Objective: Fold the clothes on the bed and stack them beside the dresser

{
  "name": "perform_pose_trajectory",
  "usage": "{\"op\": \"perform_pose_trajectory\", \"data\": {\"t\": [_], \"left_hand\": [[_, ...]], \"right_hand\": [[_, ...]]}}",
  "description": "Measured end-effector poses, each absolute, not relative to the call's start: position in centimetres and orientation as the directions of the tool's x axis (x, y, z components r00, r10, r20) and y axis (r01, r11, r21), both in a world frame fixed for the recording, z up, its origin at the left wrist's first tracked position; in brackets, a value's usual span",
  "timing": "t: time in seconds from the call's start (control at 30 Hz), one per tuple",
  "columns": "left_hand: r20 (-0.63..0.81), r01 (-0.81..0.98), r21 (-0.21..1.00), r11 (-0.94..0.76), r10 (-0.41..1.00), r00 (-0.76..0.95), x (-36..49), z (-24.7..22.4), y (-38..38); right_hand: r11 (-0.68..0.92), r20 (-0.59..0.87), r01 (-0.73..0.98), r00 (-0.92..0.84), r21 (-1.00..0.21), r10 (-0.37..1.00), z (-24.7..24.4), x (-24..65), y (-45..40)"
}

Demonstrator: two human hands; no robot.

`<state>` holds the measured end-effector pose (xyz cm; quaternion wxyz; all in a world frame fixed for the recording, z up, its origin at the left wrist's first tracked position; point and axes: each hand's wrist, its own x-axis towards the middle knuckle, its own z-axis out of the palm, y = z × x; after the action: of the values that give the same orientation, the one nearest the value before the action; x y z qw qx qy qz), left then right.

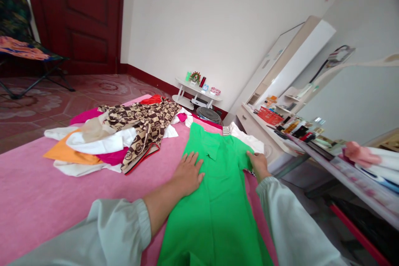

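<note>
A green short-sleeved garment lies spread out on the pink bed cover, its neck end pointing away from me. My left hand rests flat on its left side, fingers apart. At the right sleeve edge, my right hand pinches the green fabric between thumb and fingers. A white cloth with a striped part lies just beyond the garment's right shoulder.
A pile of clothes with a brown checkered garment, white pieces and an orange cloth lies on the left. A dressing table with a red basket stands right. A folding chair is far left.
</note>
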<state>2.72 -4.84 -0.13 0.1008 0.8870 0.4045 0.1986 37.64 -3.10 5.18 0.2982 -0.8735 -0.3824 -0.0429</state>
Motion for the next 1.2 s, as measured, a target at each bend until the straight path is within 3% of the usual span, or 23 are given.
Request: {"op": "perform_pose_trajectory", "data": {"t": [0.2, 0.53, 0.8, 1.0, 1.2], "left_hand": [[0.275, 0.675, 0.348, -0.650, 0.760, 0.589, 2.8, -0.2, -4.8], [0.237, 0.680, 0.357, -0.641, 0.766, 0.598, 2.9, 0.2, -4.9], [0.223, 0.687, 0.354, -0.634, 0.771, 0.596, 3.0, 0.3, -4.9], [0.221, 0.686, 0.354, -0.636, 0.770, 0.599, 3.0, 0.3, -4.9], [0.230, 0.686, 0.345, -0.640, 0.766, 0.600, 3.0, 0.3, -4.9]], "right_hand": [[-0.641, 0.347, 0.718, 0.694, -0.270, 0.631, 6.9, 36.6, -0.3], [-0.525, 0.419, 0.851, 0.478, -0.004, 0.772, 5.9, 35.9, 5.0], [-0.569, 0.503, 0.822, 0.481, 0.026, 0.718, 6.7, 38.3, 5.5], [-0.606, 0.370, 0.794, 0.580, -0.055, 0.726, 6.0, 40.2, 3.9], [-0.429, 0.255, 0.885, 0.463, -0.180, 0.849, 7.3, 42.6, 0.9]]}}
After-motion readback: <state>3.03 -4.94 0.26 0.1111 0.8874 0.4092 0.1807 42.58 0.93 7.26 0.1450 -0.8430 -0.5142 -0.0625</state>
